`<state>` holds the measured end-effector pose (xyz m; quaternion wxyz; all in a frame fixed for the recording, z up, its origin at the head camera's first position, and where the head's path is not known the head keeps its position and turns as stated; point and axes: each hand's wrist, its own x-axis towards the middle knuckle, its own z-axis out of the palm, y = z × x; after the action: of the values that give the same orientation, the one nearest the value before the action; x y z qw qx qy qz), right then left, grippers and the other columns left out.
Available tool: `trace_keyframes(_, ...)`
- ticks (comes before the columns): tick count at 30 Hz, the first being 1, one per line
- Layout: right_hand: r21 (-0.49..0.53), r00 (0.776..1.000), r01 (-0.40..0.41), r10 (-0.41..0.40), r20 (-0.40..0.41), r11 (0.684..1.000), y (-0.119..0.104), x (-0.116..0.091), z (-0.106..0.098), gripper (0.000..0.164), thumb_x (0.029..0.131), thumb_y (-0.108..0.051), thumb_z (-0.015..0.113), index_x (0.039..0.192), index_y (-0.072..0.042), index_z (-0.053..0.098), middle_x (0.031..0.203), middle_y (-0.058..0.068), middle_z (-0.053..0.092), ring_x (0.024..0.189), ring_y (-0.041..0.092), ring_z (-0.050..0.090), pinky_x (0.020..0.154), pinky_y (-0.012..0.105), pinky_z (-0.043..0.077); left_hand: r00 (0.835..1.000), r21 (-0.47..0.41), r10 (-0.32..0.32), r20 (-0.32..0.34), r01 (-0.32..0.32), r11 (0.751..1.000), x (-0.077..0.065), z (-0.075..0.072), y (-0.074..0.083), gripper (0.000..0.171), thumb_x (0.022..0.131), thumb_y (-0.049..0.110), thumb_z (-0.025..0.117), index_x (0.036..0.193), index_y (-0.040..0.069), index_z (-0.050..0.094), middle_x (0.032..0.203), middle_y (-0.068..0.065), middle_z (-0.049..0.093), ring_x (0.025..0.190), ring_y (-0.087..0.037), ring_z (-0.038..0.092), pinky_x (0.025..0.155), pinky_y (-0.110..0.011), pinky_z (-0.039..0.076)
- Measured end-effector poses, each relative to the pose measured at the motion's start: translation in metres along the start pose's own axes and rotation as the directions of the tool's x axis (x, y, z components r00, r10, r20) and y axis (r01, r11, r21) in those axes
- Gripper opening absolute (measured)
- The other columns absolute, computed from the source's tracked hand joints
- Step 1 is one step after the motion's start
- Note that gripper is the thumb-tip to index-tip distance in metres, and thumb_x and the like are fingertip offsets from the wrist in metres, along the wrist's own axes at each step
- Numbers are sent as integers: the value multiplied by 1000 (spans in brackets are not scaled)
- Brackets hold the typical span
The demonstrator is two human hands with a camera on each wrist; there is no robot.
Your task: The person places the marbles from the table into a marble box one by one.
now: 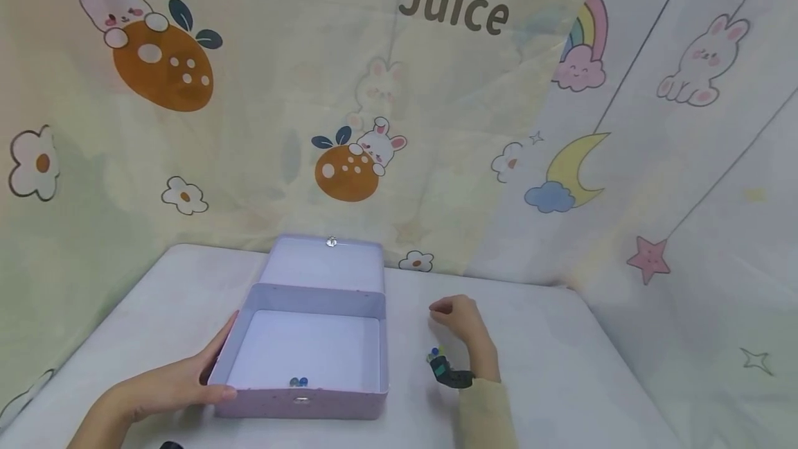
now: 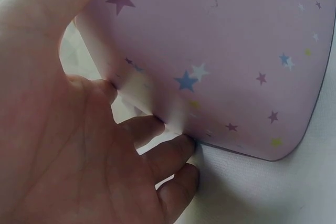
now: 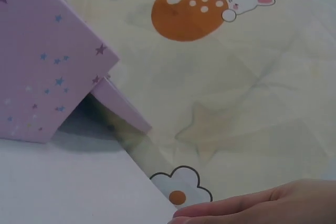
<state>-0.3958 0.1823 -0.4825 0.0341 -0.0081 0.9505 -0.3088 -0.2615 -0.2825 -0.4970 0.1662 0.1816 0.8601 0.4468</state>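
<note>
A shallow lilac box [image 1: 299, 404] stands on the table with its lid [image 1: 321, 265] folded back. Two small marbles [image 1: 303, 382] lie inside it near the front wall. My left hand [image 1: 165, 383] holds the box's front left corner, thumb on the front and fingers along the left side; in the left wrist view the fingertips touch the star-printed wall [image 2: 236, 66]. To the right of the box, my right hand [image 1: 464, 321] hovers over the table, fingers together and loosely bent, with nothing showing in them. Several blue, green and yellow marbles [image 1: 435, 351] lie by its wrist, partly hidden by the wrist camera.
A white cloth covers the table [image 1: 548, 352]. Printed curtains [image 1: 262, 89] with rabbits, fruit and flowers hang close behind the table and at both sides. A black wrist camera [image 1: 450, 374] sits on the right wrist.
</note>
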Motion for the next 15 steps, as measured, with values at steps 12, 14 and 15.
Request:
trace_keyframes(12,102,996,76,-81,48,992,-23,-6,4,21,86,-27,70,103,-16,73,100,0,71,92,16,63,86,39,52,1000,30,18,-26,-17,999,0,1,-1,103,88,28,64,149,36,-18,159,-18,-6,112,31,10,93,-13,34)
trace_keyframes(14,116,993,102,-108,46,988,-28,-9,2,22,87,-26,70,105,-14,73,101,1,72,93,17,64,86,40,52,1000,21,20,-24,-19,1000,0,1,-1,103,88,27,64,148,37,-18,159,-18,-7,112,31,10,93,-13,34)
trace_keyframes(15,123,992,109,-115,45,986,-31,-11,0,23,87,-27,69,105,-14,73,101,1,72,93,16,64,86,40,52,999,20,22,-25,-21,1000,0,1,-1,103,87,27,65,148,38,-18,159,-18,-7,113,31,10,93,-13,34)
